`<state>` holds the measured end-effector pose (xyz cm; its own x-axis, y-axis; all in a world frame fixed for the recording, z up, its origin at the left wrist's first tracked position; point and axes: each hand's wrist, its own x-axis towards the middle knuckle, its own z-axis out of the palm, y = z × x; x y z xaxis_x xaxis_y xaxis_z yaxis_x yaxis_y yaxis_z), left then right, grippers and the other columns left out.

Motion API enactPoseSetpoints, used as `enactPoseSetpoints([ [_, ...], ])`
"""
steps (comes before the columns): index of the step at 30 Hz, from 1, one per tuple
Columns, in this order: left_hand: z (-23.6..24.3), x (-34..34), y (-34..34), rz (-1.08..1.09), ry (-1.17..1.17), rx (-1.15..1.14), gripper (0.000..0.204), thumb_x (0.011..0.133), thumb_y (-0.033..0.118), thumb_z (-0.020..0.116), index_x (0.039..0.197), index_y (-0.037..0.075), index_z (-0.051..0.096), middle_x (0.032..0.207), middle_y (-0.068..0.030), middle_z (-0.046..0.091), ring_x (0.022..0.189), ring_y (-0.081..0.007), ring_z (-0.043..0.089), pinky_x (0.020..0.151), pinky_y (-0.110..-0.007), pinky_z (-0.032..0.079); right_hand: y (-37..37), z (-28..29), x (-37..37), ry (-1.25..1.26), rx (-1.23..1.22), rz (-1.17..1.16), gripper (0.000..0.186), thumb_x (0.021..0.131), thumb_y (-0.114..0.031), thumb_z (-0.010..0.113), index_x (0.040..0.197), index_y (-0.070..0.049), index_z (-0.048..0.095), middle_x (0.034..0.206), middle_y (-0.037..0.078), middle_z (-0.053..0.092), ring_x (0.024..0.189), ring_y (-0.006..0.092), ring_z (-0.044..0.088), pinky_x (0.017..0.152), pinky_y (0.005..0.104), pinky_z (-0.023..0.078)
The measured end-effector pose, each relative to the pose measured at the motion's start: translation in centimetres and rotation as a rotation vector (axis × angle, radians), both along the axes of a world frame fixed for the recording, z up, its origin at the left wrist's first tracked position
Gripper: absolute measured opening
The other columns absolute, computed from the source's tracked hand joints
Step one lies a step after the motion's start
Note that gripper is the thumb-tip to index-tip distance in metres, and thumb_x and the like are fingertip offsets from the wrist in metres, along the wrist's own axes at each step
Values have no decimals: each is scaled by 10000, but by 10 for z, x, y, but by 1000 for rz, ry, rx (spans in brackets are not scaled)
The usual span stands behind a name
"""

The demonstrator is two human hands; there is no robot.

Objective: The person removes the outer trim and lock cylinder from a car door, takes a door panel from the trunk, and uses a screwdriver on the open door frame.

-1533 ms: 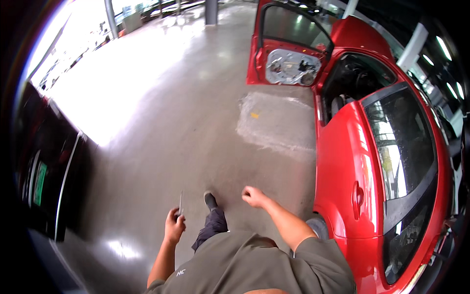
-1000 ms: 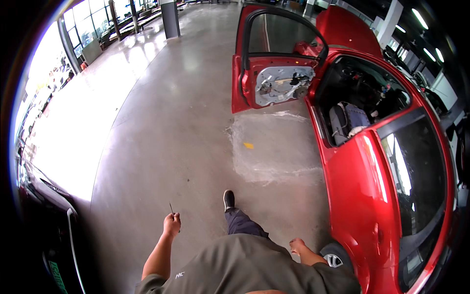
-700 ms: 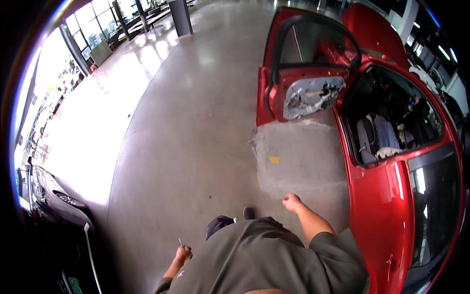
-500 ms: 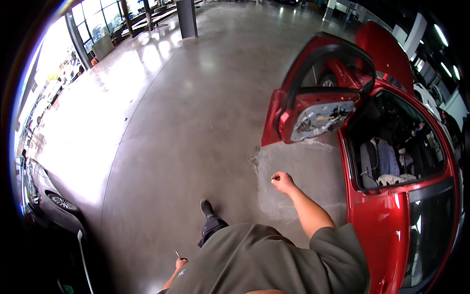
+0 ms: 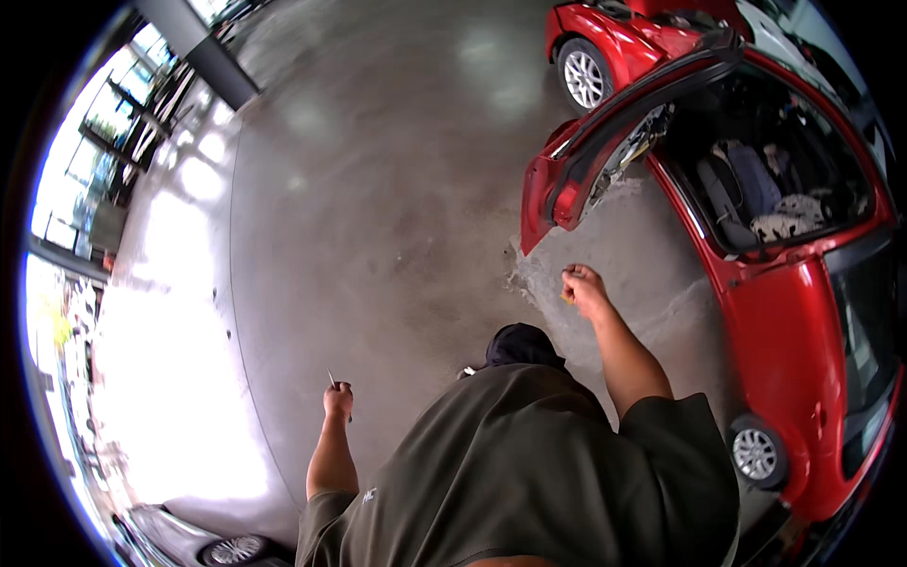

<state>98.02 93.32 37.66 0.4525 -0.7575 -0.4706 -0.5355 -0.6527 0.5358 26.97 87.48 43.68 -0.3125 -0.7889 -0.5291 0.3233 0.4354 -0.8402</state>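
Out to the left, my left hand [image 5: 337, 401] is closed around a slim tool with a thin bright shaft [image 5: 332, 378], which looks like a screwdriver; a dark end shows below the fist. My right hand [image 5: 586, 289] is held forward, fingers closed on a small yellowish piece [image 5: 567, 299], too small to name. Just beyond it stands the open red car door [image 5: 570, 197], apart from the hand. Its bare inner side shows as a narrow strip, with trim removed. The red car [image 5: 777, 364] lies along my right.
Seats and a patterned cloth [image 5: 792, 217] show inside the car. Its front wheel [image 5: 584, 76] is past the door, its rear wheel [image 5: 757, 452] near my right side. A grey pillar [image 5: 203, 55] stands far left; a silver car [image 5: 179, 534] is at lower left.
My view has turned and my body leans further forward. Both arms now reach out further, the left hand showing fully. The door appears more edge-on, and both car wheels are visible.
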Motion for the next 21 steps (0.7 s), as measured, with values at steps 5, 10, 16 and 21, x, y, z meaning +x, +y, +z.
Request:
enactPoseSetpoints([
  [5, 24, -8, -163, -167, 8, -48, 275, 1000, 246, 568, 1021, 72, 781, 683, -48, 655, 588, -174, 611, 546, -359, 483, -103, -22, 0, -213, -181, -311, 60, 977, -84, 716, 971, -98, 658, 824, -1, 628, 722, 115, 606, 678, 292, 550],
  [10, 55, -82, -225, -262, 154, -26, 242, 1021, 217, 576, 1087, 74, 760, 648, -27, 609, 550, -139, 569, 511, -341, 460, -206, -29, 22, -362, -223, -491, 83, 956, -46, 737, 959, -85, 665, 872, 12, 664, 800, 132, 639, 757, 313, 577],
  [16, 61, -27, -321, -712, -146, 80, 255, 1002, 212, 548, 1080, 95, 761, 775, -98, 693, 684, -257, 672, 624, -410, 542, -272, -45, 41, -571, -360, -693, 93, 979, -51, 715, 994, -134, 675, 915, -4, 683, 842, 133, 646, 792, 322, 574],
  [21, 26, 69, -514, -1342, -598, 308, 270, 967, 275, 556, 1049, 125, 765, 908, -144, 742, 822, -332, 722, 737, -466, 586, -287, -52, 51, -586, -512, -864, 86, 1015, -86, 680, 979, -159, 652, 894, -16, 649, 771, 122, 596, 722, 303, 536],
])
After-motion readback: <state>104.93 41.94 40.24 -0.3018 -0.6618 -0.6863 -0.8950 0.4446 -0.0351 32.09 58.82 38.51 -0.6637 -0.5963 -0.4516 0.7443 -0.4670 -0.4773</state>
